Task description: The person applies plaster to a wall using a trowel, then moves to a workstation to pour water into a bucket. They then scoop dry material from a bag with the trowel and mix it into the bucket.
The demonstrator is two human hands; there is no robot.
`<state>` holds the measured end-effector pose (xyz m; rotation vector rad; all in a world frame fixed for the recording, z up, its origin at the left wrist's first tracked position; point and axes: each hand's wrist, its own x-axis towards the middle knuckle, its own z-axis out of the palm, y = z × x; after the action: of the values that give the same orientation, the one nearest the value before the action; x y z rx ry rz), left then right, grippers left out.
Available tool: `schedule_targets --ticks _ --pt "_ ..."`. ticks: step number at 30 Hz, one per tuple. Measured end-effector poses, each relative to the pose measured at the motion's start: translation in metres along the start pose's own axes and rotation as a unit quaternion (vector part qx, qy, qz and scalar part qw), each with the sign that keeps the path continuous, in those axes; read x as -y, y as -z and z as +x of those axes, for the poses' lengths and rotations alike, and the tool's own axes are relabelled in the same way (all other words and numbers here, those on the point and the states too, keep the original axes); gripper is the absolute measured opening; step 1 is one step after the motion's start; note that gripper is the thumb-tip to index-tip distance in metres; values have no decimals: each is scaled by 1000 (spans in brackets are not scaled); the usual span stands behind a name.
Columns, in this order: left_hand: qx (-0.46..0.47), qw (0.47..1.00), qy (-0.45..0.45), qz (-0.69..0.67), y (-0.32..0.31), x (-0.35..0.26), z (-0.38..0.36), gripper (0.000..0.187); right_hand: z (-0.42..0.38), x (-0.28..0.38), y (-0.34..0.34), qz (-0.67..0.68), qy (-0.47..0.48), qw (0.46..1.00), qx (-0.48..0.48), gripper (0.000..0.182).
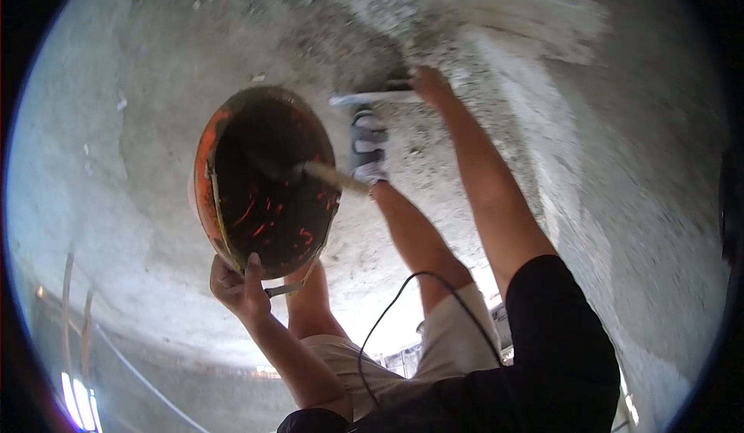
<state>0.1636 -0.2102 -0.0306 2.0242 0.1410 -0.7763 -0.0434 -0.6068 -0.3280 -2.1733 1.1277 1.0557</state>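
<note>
My left hand point(244, 287) grips the near rim of a round orange bucket point(206, 154), thumb over the edge. Tilted, the bucket shows me its dark inside with orange streaks. A tool with a wooden handle point(337, 178) leans out over the right rim; its head is hard to make out in the dark interior. My right hand point(432, 86) is closed around the handle of a flat plastering trowel point(372, 97), held low over the rough, crumbly floor near my sandalled foot point(369, 142). Motion blurs this hand and the trowel slightly.
A rough concrete wall point(643, 162) rises on the right, with rubble point(434, 131) along its base. Small scraps dot the grey floor point(147, 84). A black cable point(403, 286) loops in front of my body. Poles point(67, 301) stand at the lower left.
</note>
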Motion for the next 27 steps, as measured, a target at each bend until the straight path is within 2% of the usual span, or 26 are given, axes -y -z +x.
schedule_targets --ticks 2,3,4,5,7,8,10,11,12,13,14,15,16,17,18,19,20,21,22,23,24,26,27 --pt "-34 999 -10 -32 1 17 4 17 30 -15 -33 122 -39 991 32 51" --pt "-34 999 5 -42 8 31 7 21 34 -15 -38 53 -30 998 25 53" --pt "-45 998 9 -31 8 39 7 21 38 -17 -39 66 -101 988 92 58" --pt "-72 995 -4 -73 4 45 10 23 22 -9 -30 -11 -84 995 47 64" --pt "-111 984 -6 -137 -1 58 15 31 8 -6 -21 -97 -65 986 119 69" --pt "-116 985 1 -129 7 69 16 31 4 -6 -31 -97 -61 985 130 69" --pt "-99 975 69 -184 21 90 13 34 -7 -23 -47 -65 -12 990 121 70" --pt "-93 976 92 -174 27 97 12 40 0 -47 -79 -67 -10 991 120 70" --pt "-94 975 88 -179 32 99 12 40 18 -78 -130 -83 22 992 94 69" --pt "-101 974 66 -192 34 101 14 39 34 -95 -146 -101 50 992 60 69" --pt "-98 970 47 -217 30 106 15 38 -3 -49 -112 11 39 999 28 67" --pt "-170 962 92 -191 36 116 9 41 -8 -46 -120 124 0 991 41 64" --pt "-226 948 143 -173 43 135 3 44 -25 -22 -99 127 -57 987 85 63" --pt "-170 965 158 -125 45 136 10 47 36 -81 -226 -13 -3 1000 -20 69" --pt "-128 970 137 -155 50 147 18 48 -9 -40 -182 8 12 988 -154 59" --pt "-119 976 109 -148 37 132 26 50 -31 -4 -136 -112 44 991 -53 61" --pt "-91 978 75 -174 35 130 30 50 -42 15 -106 91 17 992 90 63" --pt "-84 981 59 -166 31 132 36 48 -68 42 -63 79 12 988 133 67" --pt "-91 989 32 -115 28 141 34 45 -76 44 -92 34 67 997 4 60" --pt "-81 992 31 -87 24 152 29 44 -99 49 -72 11 108 994 -7 53" --pt "-72 995 28 -57 18 159 31 42 -122 60 -39 6 108 994 -21 53" --pt "-62 996 -19 -55 3 151 35 33 -177 76 27 160 148 974 -64 44" --pt "-50 998 -34 -32 -2 161 42 29 -200 81 54 165 152 966 -131 43"
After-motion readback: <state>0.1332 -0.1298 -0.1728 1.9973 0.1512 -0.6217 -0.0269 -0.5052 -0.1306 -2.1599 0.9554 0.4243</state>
